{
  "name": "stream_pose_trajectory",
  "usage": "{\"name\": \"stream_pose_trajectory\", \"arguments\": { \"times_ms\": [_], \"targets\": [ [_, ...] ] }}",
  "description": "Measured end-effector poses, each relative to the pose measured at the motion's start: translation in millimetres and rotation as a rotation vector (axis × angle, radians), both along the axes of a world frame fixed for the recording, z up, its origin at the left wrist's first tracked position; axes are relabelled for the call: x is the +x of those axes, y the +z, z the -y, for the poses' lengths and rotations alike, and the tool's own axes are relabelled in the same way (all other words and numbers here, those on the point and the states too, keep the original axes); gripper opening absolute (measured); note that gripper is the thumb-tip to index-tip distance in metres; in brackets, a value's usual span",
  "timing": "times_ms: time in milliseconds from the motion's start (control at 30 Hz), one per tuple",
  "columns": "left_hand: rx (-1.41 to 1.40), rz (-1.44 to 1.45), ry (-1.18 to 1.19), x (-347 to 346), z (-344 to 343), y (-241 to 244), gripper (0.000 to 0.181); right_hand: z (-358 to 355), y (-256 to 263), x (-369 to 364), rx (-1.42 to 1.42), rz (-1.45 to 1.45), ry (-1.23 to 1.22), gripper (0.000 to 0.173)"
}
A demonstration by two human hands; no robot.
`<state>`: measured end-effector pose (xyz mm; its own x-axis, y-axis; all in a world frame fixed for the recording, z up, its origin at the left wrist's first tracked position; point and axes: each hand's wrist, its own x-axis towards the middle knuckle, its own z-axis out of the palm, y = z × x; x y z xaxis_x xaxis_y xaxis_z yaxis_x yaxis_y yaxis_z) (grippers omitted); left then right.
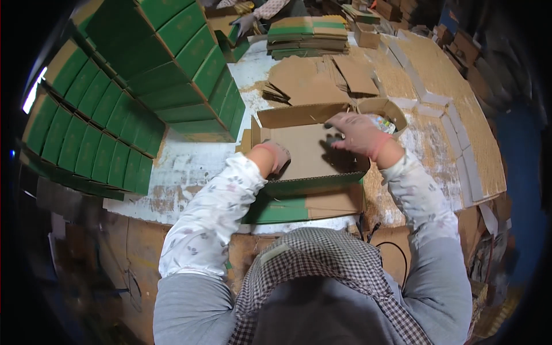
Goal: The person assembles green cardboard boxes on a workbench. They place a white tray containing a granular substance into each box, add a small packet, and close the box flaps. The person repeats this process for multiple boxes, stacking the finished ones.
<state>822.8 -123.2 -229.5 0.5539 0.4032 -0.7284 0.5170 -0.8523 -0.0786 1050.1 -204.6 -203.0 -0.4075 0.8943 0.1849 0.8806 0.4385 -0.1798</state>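
Before me stands an uncovered cardboard box, brown inside and green outside, on flat green and brown cardboard pieces. My left hand, in a pale glove, reaches over the box's left wall; its fingers are mostly hidden against the inside. Above the box's right part is my right hand, gloved with dark fingertips, fingers spread and nothing seen in them. Just behind it, a small open cardboard container holds something crumpled and colourful.
Tall stacks of green boxes rise at the left. Flat brown cardboard pieces lie behind the box, with a stack of folded green-and-brown cardboard farther back. A co-worker's gloved hand is at the far side of the table.
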Motion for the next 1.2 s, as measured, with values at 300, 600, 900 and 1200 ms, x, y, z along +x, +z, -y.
{"name": "stream_pose_trajectory", "arguments": {
  "times_ms": [300,600,900,1200],
  "targets": [
    [-0.091,0.803,0.6,-99.7,2.2,-39.6,0.113,-10.3,-51.2,6.8,-0.567,0.056,0.005,0.035],
    [-0.553,1.621,0.808,-90.5,9.2,-157.0,0.084,51.6,-119.7,17.0,-0.601,-1.071,-0.518,0.064],
    [0.587,2.028,0.001,-189.1,-113.4,142.1,0.03,12.5,94.4,10.7,0.187,-1.322,-0.114,0.048],
    [0.415,1.926,0.68,-355.5,-280.8,314.8,0.069,-235.7,408.9,-214.5,0.361,-0.734,0.173,0.052]
  ]
}}
